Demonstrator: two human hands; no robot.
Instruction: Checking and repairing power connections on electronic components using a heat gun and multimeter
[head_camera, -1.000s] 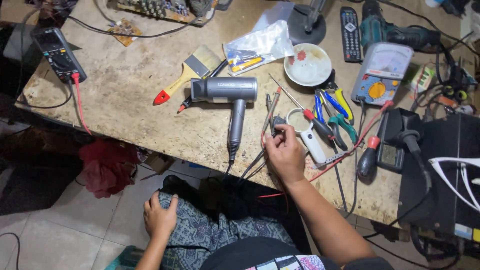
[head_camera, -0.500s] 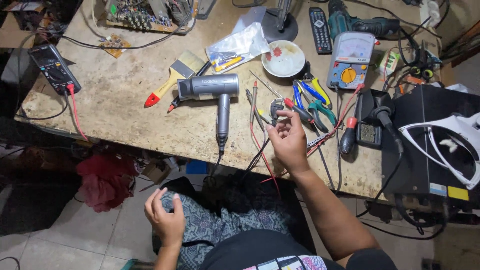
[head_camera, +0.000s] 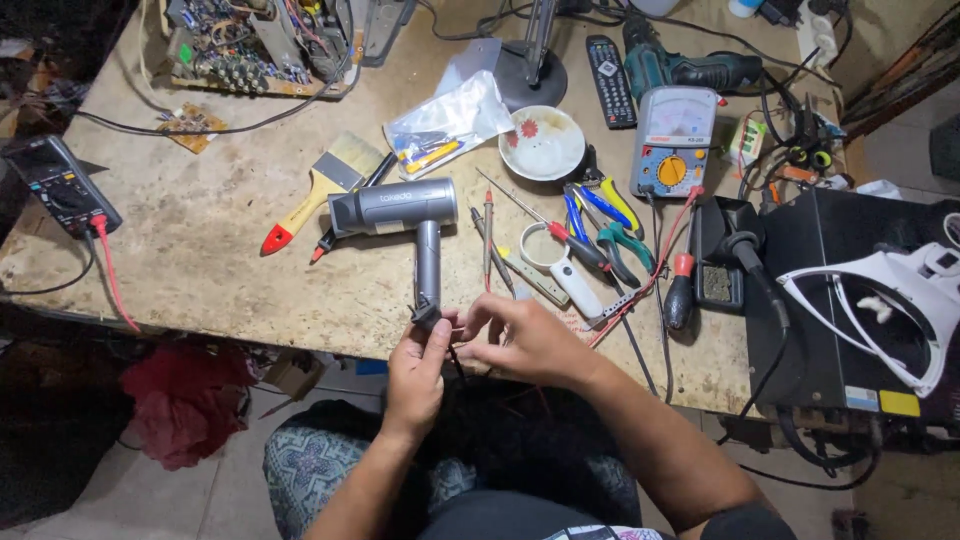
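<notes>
- Grey hair dryer (head_camera: 400, 208): flat on table (head_camera: 200, 260), handle end at near edge; rigid, light, smooth; best gripped by handle.
- Left hand (head_camera: 415, 375): closed around dryer's cord base.
- Right hand (head_camera: 530, 340): fingers pinching same spot.

Bare forearms, no sleeves showing; blue-grey patterned trousers cover the lap.

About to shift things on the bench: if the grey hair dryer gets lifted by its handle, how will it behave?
The hair dryer is probably top-heavy: its thick barrel sits across a slim handle, so it may swing. The smooth casing looks slippery. Both hands, left hand and right hand, meet at the handle's base, which may tug it.
</notes>
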